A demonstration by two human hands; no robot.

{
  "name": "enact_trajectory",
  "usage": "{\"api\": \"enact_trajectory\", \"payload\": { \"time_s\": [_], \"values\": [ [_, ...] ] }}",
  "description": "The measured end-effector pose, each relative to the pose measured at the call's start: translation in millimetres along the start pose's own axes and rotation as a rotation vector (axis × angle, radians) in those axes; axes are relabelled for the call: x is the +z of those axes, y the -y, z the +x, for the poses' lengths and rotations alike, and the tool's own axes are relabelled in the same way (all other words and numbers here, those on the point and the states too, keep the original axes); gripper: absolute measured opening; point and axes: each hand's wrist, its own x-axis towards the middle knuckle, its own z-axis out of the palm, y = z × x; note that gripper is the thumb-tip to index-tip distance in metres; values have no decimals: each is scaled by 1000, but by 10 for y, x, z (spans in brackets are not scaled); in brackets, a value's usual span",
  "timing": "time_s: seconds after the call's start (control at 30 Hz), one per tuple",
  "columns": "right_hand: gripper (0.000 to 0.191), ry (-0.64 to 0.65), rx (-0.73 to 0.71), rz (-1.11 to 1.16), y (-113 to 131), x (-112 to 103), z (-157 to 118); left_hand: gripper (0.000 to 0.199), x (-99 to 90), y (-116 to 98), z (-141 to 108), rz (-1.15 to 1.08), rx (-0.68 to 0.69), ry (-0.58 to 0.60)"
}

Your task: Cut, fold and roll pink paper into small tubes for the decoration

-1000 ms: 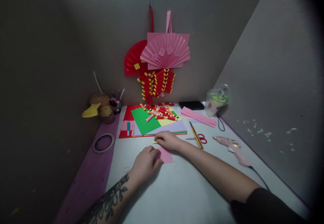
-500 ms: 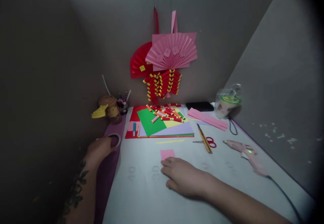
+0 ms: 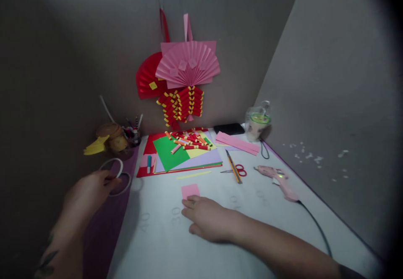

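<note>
At the left edge of the white table sheet, my left hand (image 3: 90, 193) is closed on a white tape roll (image 3: 121, 166), which it holds tilted above the purple surface. A second white ring (image 3: 127, 188), likely another tape roll, shows just below it, partly hidden by the fingers. My right hand (image 3: 210, 220) lies palm down with fingertips on the near edge of a small pink paper square (image 3: 190, 190). Beyond that square is a thin yellow paper strip (image 3: 194, 175).
Stacked coloured paper (image 3: 171, 155) carries several small paper rolls (image 3: 192, 140). A yellow utility knife (image 3: 233, 167) lies across red-handled scissors (image 3: 241, 170). Farther right rests a pink glue gun (image 3: 278, 180) with its cord. Drink cups (image 3: 258, 123) stand at the back corners; paper fans (image 3: 189, 64) hang on the wall.
My left hand has lifted the tape roll off the purple surface, and a second ring now shows below it. My right hand stays on the pink square. The whole view has shifted, moving things leftward.
</note>
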Motion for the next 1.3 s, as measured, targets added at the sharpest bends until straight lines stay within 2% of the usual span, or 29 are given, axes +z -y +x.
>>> {"api": "enact_trajectory", "payload": {
  "time_s": [0.03,0.07,0.13,0.17,0.27,0.33,0.43,0.47,0.53,0.63,0.8,0.97,1.13,1.3],
  "values": [
    [39,-3,-11,-14,-15,8,9,26,-4,-122,-65,-109,84,-22],
    [39,-12,-24,-24,-32,15,18,29,13,-271,-144,-259,205,3],
    [35,-47,-49,-29,-71,25,27,35,106,-624,-330,-553,406,171],
    [32,-63,-61,-21,-93,25,26,36,178,-807,-428,-692,451,206],
    [20,-116,-47,41,-167,-17,5,33,447,-1247,-671,-940,461,245],
    [13,-261,53,91,-220,-78,-17,28,616,-1395,-767,-1028,438,211],
    [16,-688,209,162,-281,-186,-49,22,778,-1448,-841,-1102,422,175],
    [17,-811,201,180,-291,-214,-57,20,808,-1444,-855,-1115,431,178],
    [23,-939,102,191,-297,-245,-62,19,846,-1428,-874,-1123,459,189],
    [32,-951,-15,156,-286,-231,-50,17,886,-1404,-883,-1099,526,173],
    [32,-1001,-25,144,-266,-197,-45,17,960,-1366,-875,-1045,664,93],
    [30,-1034,-95,101,-219,-230,-88,17,993,-1357,-866,-1010,717,75],
    [25,-996,-130,109,-187,-268,-99,15,1002,-1352,-862,-969,754,59],
    [16,-949,-114,243,-225,-288,-81,15,998,-1354,-860,-935,803,7]
  ]
}}
